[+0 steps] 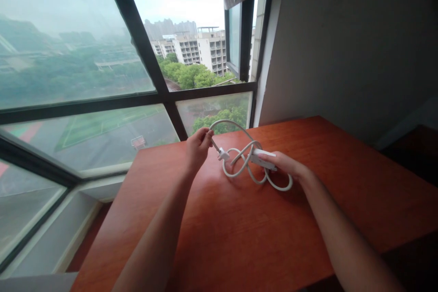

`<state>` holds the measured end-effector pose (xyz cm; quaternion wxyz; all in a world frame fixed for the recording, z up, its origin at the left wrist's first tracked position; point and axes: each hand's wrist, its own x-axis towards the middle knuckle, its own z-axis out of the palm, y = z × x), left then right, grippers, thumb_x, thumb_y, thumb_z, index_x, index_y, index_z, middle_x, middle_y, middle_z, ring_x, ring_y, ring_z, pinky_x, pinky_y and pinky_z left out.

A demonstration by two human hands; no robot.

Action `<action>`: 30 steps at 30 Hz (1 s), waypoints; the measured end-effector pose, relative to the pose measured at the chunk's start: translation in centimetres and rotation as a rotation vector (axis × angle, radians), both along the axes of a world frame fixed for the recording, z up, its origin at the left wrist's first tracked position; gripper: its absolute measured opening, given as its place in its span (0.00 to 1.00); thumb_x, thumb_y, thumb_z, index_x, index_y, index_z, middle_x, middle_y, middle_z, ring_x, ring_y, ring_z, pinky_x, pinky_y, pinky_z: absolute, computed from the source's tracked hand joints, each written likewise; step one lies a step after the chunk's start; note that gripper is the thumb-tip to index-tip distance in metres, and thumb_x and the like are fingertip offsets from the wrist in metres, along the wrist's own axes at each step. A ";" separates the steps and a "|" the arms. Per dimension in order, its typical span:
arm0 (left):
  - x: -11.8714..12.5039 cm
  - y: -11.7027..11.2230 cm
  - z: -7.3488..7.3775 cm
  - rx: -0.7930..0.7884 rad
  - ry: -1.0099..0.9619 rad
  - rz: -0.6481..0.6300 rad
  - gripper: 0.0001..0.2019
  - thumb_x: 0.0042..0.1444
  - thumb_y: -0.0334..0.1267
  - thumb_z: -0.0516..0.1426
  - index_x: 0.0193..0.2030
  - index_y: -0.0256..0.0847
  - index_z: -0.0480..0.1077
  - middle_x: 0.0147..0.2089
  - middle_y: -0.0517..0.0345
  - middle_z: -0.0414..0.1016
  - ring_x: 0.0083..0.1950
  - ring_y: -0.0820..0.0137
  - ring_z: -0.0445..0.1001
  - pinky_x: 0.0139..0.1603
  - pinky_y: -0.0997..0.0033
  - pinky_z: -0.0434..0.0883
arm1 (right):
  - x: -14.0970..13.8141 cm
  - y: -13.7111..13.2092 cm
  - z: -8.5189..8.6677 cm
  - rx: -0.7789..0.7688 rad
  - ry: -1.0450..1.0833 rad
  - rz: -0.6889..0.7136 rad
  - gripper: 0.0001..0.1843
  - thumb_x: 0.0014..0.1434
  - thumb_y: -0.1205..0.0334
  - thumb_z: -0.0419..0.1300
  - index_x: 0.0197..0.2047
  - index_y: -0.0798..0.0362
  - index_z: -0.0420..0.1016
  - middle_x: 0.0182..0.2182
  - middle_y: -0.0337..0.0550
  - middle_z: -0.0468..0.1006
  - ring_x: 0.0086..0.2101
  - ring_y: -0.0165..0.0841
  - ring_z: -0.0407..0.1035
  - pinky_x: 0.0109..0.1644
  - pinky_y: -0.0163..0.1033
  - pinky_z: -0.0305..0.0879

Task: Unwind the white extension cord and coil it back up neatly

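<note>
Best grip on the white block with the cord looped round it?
I'd take the white block by its long edges near the right end, coming from the person's right. It is longer than wide, with that end turned toward the right hand, which holds it there. The cord loops crowd the left end, so fingers there would likely snag.

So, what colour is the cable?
The cable is off-white, seen best in the head view, the only one.
</note>
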<state>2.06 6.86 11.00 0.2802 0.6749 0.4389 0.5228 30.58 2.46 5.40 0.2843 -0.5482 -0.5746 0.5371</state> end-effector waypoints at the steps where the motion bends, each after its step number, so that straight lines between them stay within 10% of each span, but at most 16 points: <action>1: 0.2 0.1 -0.1 -0.003 -0.028 -0.007 0.13 0.60 0.47 0.56 0.32 0.39 0.69 0.21 0.63 0.67 0.24 0.74 0.66 0.26 0.77 0.63 | 0.0 0.0 0.0 0.005 -0.008 0.005 0.30 0.53 0.35 0.59 0.28 0.58 0.75 0.21 0.43 0.74 0.23 0.30 0.63 0.24 0.35 0.55; 10: 2.1 -0.7 -4.1 -0.270 -0.246 -0.144 0.15 0.58 0.49 0.56 0.30 0.38 0.66 0.20 0.63 0.67 0.22 0.75 0.67 0.25 0.78 0.63 | -1.2 -0.7 0.7 0.048 -0.354 -0.086 0.36 0.52 0.30 0.55 0.32 0.60 0.79 0.25 0.49 0.76 0.26 0.37 0.69 0.28 0.38 0.61; 18: 1.5 -1.2 -6.6 -0.432 -0.066 -0.052 0.15 0.58 0.49 0.50 0.29 0.39 0.65 0.19 0.63 0.66 0.20 0.73 0.67 0.23 0.76 0.62 | -4.0 -1.3 2.0 0.393 -0.890 -0.126 0.34 0.57 0.36 0.54 0.44 0.60 0.80 0.52 0.63 0.71 0.54 0.55 0.62 0.55 0.49 0.59; 30: 2.6 -2.3 -7.9 -0.303 0.749 0.105 0.22 0.63 0.52 0.48 0.31 0.39 0.73 0.30 0.50 0.76 0.33 0.63 0.74 0.35 0.68 0.64 | -2.8 0.2 -0.3 0.312 -0.353 -0.031 0.19 0.55 0.48 0.59 0.36 0.56 0.80 0.57 0.53 0.64 0.56 0.45 0.62 0.63 0.44 0.54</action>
